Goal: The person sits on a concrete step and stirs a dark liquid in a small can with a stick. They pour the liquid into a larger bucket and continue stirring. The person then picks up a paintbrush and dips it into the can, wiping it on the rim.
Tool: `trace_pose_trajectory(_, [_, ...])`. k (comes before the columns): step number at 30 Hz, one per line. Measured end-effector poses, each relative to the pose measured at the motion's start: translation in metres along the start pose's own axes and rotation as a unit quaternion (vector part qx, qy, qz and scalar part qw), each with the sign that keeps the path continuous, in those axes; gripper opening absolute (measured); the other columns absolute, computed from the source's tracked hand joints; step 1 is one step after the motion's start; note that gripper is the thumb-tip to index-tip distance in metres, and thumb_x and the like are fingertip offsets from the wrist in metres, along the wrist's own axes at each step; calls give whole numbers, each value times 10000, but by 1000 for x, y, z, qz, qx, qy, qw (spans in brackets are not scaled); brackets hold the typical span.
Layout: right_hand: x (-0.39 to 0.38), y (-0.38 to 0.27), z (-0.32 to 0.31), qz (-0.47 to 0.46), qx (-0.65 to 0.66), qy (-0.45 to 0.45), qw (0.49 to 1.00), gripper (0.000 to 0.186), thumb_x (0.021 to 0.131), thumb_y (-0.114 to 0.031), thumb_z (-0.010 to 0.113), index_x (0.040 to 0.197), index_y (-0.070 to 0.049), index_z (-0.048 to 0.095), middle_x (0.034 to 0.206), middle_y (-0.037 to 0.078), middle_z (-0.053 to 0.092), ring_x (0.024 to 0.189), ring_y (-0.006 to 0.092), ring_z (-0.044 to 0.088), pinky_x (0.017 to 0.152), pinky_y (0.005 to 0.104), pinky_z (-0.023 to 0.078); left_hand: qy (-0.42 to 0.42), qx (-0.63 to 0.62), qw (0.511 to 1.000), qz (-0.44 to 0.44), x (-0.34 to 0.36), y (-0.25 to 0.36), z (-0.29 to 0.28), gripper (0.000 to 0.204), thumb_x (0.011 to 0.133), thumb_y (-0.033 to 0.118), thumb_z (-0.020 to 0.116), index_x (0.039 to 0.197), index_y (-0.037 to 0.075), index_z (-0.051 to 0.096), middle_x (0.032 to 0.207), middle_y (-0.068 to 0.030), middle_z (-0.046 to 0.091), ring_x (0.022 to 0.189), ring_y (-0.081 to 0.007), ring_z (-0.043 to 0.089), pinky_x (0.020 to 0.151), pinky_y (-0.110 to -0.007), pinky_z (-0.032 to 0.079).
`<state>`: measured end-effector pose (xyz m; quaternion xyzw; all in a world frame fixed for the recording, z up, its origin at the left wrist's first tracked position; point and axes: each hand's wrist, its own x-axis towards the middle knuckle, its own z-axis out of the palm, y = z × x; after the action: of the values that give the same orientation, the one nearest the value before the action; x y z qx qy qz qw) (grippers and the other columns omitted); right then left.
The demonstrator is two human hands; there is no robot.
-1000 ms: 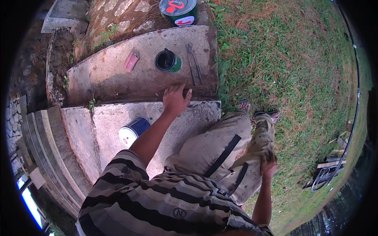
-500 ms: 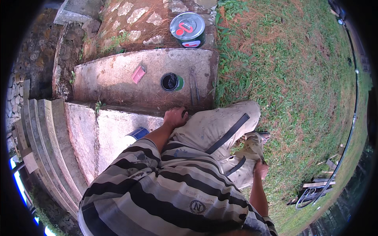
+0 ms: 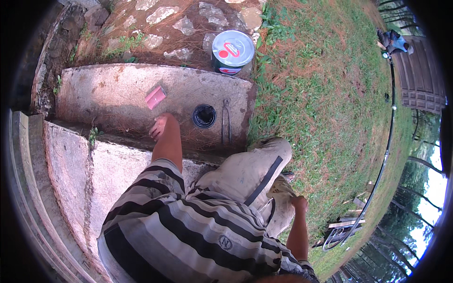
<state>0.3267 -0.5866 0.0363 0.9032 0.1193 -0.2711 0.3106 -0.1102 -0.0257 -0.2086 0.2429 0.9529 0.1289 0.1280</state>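
Reaching left of the open can [image 3: 204, 126], your left hand [image 3: 160, 126] is loosely spread, holding nothing visible, while your right hand [image 3: 300, 203] touches your trousers [image 3: 231, 177], perhaps bracing, grip unclear.

Fingertips of the right hand [image 3: 299, 203] are hidden; a person [image 3: 394, 42] (far off) looks blurred.

Upper slab [image 3: 96, 87], left to right: packet-like item [image 3: 155, 97], open can [image 3: 204, 127], pincers [image 3: 226, 106]. Lidded pail [image 3: 233, 47] just past slab's back edge, near right end. Lower slab [image 3: 118, 170] in front, planks [image 3: 26, 155] left of it. Grass [image 3: 321, 108] right of both slabs; hose [image 3: 391, 118] along its far right.
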Motion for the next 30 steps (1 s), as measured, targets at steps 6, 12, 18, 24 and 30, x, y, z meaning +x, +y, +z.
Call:
trace_pose_trajectory(6, [-56, -242, -238, -336, 343, 267, 836, 319, 986, -131, 608, 1273, -15, 686, 1087, 178, 779, 955, 331, 785, 810, 428, 616, -43, 41, 997, -52, 9, 0, 40, 763, 846, 347, 659, 1422, -107, 451, 1367, -269, 567, 1316, -452, 544, 1088, -589, 460])
trace_pose_trajectory(12, [-57, -515, -339, -559, 276, 259, 737, 496, 923, -56, 681, 1413, -65, 606, 1095, 197, 764, 976, 346, 764, 833, 440, 612, -94, 70, 985, -125, 8, 4, 45, 759, 849, 347, 656, 1422, -106, 453, 1368, -269, 569, 1315, -450, 546, 1090, -587, 459])
trace_pose_trajectory(18, [-24, -626, -352, -567, 113, 365, 730, 606, 898, -250, 730, 1471, -143, 566, 1097, 204, 720, 905, 427, 730, 807, 514, 596, -93, 59, 982, -152, 19, 7, 36, 754, 852, 346, 654, 1423, -105, 456, 1368, -270, 571, 1315, -449, 548, 1091, -585, 459])
trace_pose_trajectory(24, [-15, -646, -366, -569, -72, 430, 697, 297, 941, -248, 647, 1179, -69, 650, 995, 196, 704, 836, 345, 739, 712, 473, 610, -254, -35, 964, -74, 10, 7, 51, 750, 855, 346, 651, 1423, -104, 458, 1369, -270, 573, 1314, -447, 550, 1092, -583, 459])
trace_pose_trajectory(30, [-31, -645, -387, -511, 182, 238, 806, 517, 881, -174, 674, 1390, -138, 594, 882, 227, 744, 854, 433, 739, 784, 528, 592, -279, -64, 957, -56, 13, 11, 48, 745, 858, 345, 648, 1423, -103, 460, 1369, -270, 575, 1313, -445, 553, 1093, -581, 459])
